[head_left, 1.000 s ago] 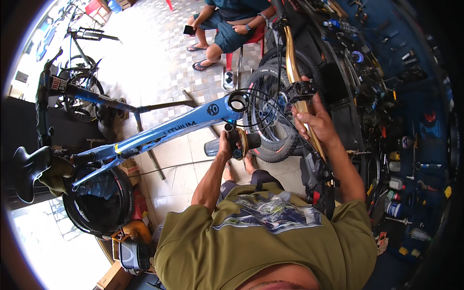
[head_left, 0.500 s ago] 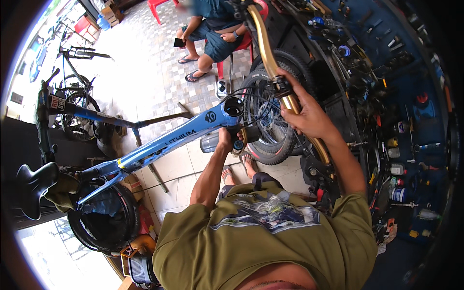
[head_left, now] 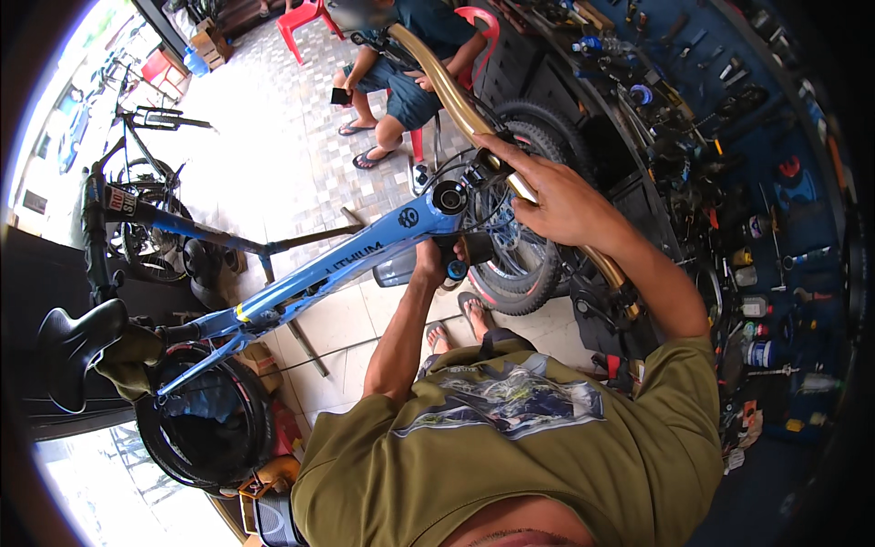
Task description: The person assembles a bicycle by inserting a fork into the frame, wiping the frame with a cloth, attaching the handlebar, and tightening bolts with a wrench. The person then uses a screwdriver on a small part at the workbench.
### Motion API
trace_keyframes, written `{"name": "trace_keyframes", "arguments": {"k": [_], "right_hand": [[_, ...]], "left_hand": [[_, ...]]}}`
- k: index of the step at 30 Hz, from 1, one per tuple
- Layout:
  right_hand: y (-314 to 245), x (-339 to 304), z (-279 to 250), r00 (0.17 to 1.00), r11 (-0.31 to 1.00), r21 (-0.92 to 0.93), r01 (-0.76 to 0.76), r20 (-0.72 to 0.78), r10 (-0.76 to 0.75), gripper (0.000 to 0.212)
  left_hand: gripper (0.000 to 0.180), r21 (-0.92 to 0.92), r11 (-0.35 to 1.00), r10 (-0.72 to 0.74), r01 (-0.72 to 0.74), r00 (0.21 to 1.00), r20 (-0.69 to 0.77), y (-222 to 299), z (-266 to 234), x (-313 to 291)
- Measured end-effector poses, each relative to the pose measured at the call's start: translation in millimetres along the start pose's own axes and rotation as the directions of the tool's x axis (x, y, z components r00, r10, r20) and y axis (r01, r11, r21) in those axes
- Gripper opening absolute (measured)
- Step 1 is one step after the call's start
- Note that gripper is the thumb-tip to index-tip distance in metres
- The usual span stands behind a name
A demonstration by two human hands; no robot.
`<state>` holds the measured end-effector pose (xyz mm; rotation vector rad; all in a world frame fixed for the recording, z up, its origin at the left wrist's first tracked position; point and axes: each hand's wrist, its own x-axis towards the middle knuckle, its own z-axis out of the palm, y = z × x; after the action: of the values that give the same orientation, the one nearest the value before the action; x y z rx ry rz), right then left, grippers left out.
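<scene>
Gripping the gold handlebar (head_left: 474, 123) near its middle, the right hand (head_left: 556, 196) has its grip closed around the bar, fingers wrapped over the top just beside the black stem clamp (head_left: 481, 169). Below and to the left of that grip, the left hand (head_left: 437, 260) is closed on a dark tool or part with a blue tip (head_left: 453, 270) under the head tube; what exactly it holds cannot be told. Between the two grips sits the round top of the headset (head_left: 449, 197), at the front end of the blue bike frame (head_left: 337, 264), which runs away down and to the left of the hands to the black saddle (head_left: 77, 342) and the rear wheel (head_left: 205, 428). Just right of the left grip is the front wheel (head_left: 510, 264), with a second knobby tyre (head_left: 547, 123) behind the right grip. Compared with a second ago, the handlebar has swung from nearly upright to a long slant running up and left from the right grip, the right hand has slid to sit higher along the bar near the stem, and the left hand stays clamped under the head tube. Beyond the far end of the bar a seated person (head_left: 410, 64) on a red chair (head_left: 478, 27) holds a phone. To the right of the right grip hangs a dark blue tool wall (head_left: 766, 164). Sandalled feet (head_left: 465, 319) stand on the tiled floor (head_left: 273, 155) beneath the left grip.
</scene>
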<state>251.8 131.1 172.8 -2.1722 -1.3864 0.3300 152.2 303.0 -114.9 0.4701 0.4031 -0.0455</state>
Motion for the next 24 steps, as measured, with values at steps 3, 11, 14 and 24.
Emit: {"name": "trace_keyframes", "arguments": {"k": [3,11,14,24], "right_hand": [[-8.3,3.3,-1.3,0.993,0.993,-0.074,-0.091,0.068,0.096,0.091],[-19.4,3.8,9.5,0.98,0.982,-0.154,-0.109,0.147,0.132,0.093],[-25.2,5.3,13.0,0.985,0.981,-0.179,-0.073,0.139,0.098,0.094],[-29.3,15.3,17.1,0.989,0.97,-0.242,-0.01,0.143,0.046,0.097]], "left_hand": [[0.059,0.011,0.998,0.054,-0.054,0.997,-0.049,-0.6,1.9,0.3],[0.067,0.035,0.997,0.068,-0.067,0.997,-0.028,-1.8,14.7,2.5],[0.064,0.01,0.997,0.071,-0.071,0.997,-0.021,-1.2,22.3,1.5],[0.06,-0.081,0.995,0.064,-0.063,0.998,0.01,0.2,29.4,3.9]]}}
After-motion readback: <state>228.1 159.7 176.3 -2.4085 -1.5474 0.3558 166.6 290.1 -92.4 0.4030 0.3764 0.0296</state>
